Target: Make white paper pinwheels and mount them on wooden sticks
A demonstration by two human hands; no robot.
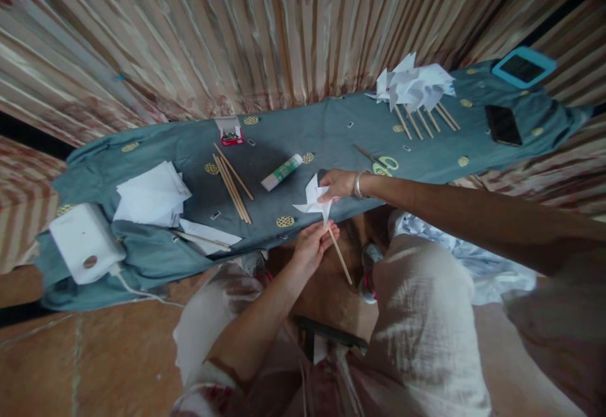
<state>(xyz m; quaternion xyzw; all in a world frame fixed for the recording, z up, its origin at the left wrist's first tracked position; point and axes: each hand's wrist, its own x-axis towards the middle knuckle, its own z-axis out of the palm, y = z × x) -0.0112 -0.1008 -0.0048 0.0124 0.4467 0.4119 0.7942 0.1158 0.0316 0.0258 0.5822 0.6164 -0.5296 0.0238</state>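
A white paper pinwheel (311, 200) on a wooden stick (339, 257) is held between my two hands at the table's front edge. My left hand (312, 245) is closed round the stick just below the paper blades, and the stick's lower end slants down past the edge. My right hand (334, 186), with a bangle on its wrist, pinches the pinwheel's right side near the middle; its fingertips are partly hidden. A glue stick (282, 172) lies just left of the pinwheel. Scissors (381, 162) with green handles lie beyond my right wrist.
On the patterned cloth (331, 127) lie loose wooden sticks (231, 187), a red box of small metal pieces (230, 133), stacked paper squares (152, 195) and a white device (86, 242) with a cable. Finished pinwheels (414, 86), a phone (502, 125) and a blue-framed tablet (524, 67) lie at right.
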